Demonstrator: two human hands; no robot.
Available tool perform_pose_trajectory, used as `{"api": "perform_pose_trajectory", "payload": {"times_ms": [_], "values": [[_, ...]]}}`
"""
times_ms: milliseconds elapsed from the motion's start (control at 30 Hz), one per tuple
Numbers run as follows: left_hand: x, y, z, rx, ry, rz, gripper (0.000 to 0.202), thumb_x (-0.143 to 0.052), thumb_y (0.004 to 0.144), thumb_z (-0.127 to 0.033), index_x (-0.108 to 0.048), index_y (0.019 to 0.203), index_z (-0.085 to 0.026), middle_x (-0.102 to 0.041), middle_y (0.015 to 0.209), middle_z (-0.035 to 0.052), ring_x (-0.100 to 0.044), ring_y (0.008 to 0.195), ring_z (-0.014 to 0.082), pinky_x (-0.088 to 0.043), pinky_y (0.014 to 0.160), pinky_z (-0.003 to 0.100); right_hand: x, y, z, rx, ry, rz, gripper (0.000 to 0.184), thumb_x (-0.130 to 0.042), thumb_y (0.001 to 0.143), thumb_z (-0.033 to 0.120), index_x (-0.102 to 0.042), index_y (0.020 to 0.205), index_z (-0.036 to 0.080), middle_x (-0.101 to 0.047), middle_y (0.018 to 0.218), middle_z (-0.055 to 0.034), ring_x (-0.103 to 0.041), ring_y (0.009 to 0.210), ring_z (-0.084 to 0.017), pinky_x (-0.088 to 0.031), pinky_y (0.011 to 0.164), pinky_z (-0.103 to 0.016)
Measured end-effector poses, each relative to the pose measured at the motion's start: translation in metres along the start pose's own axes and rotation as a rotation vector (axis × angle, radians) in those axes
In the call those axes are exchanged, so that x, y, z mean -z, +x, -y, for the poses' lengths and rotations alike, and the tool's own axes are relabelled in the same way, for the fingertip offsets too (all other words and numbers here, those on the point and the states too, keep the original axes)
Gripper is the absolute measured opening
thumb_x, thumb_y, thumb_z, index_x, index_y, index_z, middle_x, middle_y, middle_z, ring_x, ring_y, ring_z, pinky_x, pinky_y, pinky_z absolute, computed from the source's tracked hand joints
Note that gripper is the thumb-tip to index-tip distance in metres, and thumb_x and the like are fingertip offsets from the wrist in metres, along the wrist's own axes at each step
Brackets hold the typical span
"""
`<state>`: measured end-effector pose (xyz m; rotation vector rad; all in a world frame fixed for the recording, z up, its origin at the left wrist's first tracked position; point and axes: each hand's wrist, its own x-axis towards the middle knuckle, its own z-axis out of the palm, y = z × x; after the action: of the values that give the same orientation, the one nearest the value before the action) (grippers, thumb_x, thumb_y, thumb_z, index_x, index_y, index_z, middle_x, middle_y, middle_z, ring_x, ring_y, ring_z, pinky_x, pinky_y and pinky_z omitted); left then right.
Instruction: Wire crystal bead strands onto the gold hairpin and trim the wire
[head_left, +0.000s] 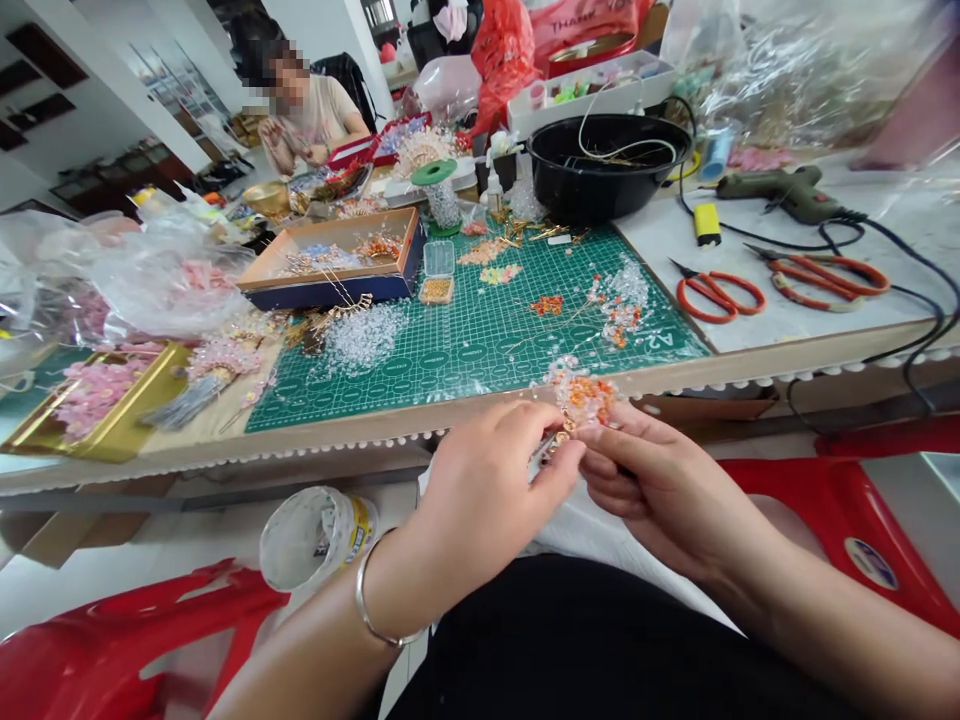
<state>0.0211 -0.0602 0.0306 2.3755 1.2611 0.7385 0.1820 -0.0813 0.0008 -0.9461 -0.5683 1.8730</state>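
Between my two hands, just in front of the table edge, is a beaded ornament point(581, 393) with orange and clear beads and a gold-coloured base. My left hand point(499, 490), with a silver bangle on the wrist, pinches the base from the left. My right hand point(656, 480) has its fingers closed round the ornament's lower right side. Part of the base is hidden by my fingers. Beyond them on a green cutting mat point(465, 350) lie orange beads point(547, 306), a pile of clear beads point(367, 335) and loose orange and clear beads point(622, 320).
Orange-handled scissors point(720, 295), pliers point(825, 275) and a glue gun point(787, 193) lie at the right. A black basin point(607, 180) and a cardboard box point(337, 285) stand behind. A bucket point(315, 535) and red stools point(127, 640) are below. Another person point(315, 110) sits across.
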Motion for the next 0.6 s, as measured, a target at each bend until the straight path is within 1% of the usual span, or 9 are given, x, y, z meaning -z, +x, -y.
{"api": "perform_pose_trajectory", "payload": {"times_ms": [67,133,200,267,333,467,533,600], "values": [[-0.005,-0.002,0.003,-0.004,0.056,-0.011,0.009,-0.055,0.092,-0.022,-0.061,0.096,-0.019,-0.071,0.091,0.0015,-0.066,0.080,0.0174,-0.048,0.071,0.030,0.001,-0.001,0.001,-0.033,0.032,0.008,0.043,-0.082,0.076,0.036,-0.043,0.069,0.018,-0.032,0.056,0.0086,-0.017,0.046,-0.002,-0.014,0.039,-0.013],[-0.009,-0.003,0.005,-0.023,0.097,-0.012,0.010,-0.049,0.093,-0.021,-0.058,0.095,-0.019,-0.070,0.088,0.0031,-0.065,0.077,0.0183,-0.046,0.067,0.030,0.002,-0.001,0.003,-0.070,0.067,0.009,0.045,-0.080,0.077,0.033,-0.040,0.066,0.018,-0.027,0.055,0.0091,-0.015,0.046,-0.003,-0.013,0.039,-0.014],[-0.013,-0.003,0.008,-0.014,0.088,-0.013,0.010,-0.044,0.094,-0.022,-0.054,0.095,-0.020,-0.068,0.083,0.0022,-0.063,0.072,0.0173,-0.043,0.063,0.029,0.002,0.001,0.005,-0.110,0.095,0.012,0.043,-0.078,0.079,0.031,-0.039,0.064,0.018,-0.024,0.055,0.0089,-0.014,0.046,-0.003,-0.013,0.038,-0.015],[-0.015,-0.002,0.010,0.031,0.036,-0.008,0.009,-0.043,0.095,-0.023,-0.051,0.095,-0.021,-0.066,0.080,0.0000,-0.061,0.068,0.0156,-0.042,0.061,0.028,0.002,0.002,0.006,-0.154,0.117,0.029,0.037,-0.075,0.081,0.029,-0.043,0.064,0.018,-0.023,0.055,0.0087,-0.013,0.046,-0.004,-0.012,0.037,-0.015],[-0.014,0.000,0.012,0.068,-0.019,0.021,0.006,-0.044,0.094,-0.024,-0.050,0.094,-0.022,-0.065,0.078,-0.0016,-0.059,0.066,0.0144,-0.041,0.059,0.027,0.002,0.003,0.006,-0.191,0.139,0.054,0.031,-0.073,0.082,0.029,-0.050,0.066,0.017,-0.022,0.056,0.0084,-0.013,0.045,-0.004,-0.012,0.036,-0.015],[-0.006,0.005,0.015,0.099,-0.077,0.141,0.003,-0.048,0.091,-0.023,-0.048,0.089,-0.022,-0.060,0.074,-0.0040,-0.055,0.063,0.0130,-0.037,0.054,0.026,0.005,0.003,0.004,-0.223,0.170,0.083,0.021,-0.069,0.085,0.029,-0.060,0.071,0.015,-0.023,0.057,0.0078,-0.013,0.046,-0.004,-0.014,0.036,-0.013],[-0.001,0.006,0.014,0.107,-0.084,0.171,0.003,-0.050,0.089,-0.020,-0.048,0.091,-0.022,-0.062,0.079,-0.0035,-0.056,0.067,0.0133,-0.038,0.055,0.026,0.006,0.002,0.004,-0.227,0.176,0.090,0.019,-0.068,0.086,0.028,-0.063,0.074,0.015,-0.022,0.057,0.0080,-0.013,0.046,-0.003,-0.014,0.037,-0.013],[0.002,0.007,0.014,0.089,-0.074,0.168,0.010,-0.051,0.087,-0.017,-0.049,0.095,-0.022,-0.064,0.086,-0.0020,-0.059,0.074,0.0142,-0.041,0.060,0.026,0.006,0.001,0.005,-0.229,0.177,0.100,0.017,-0.068,0.086,0.028,-0.064,0.077,0.014,-0.022,0.057,0.0080,-0.013,0.046,-0.003,-0.015,0.037,-0.013]]}}
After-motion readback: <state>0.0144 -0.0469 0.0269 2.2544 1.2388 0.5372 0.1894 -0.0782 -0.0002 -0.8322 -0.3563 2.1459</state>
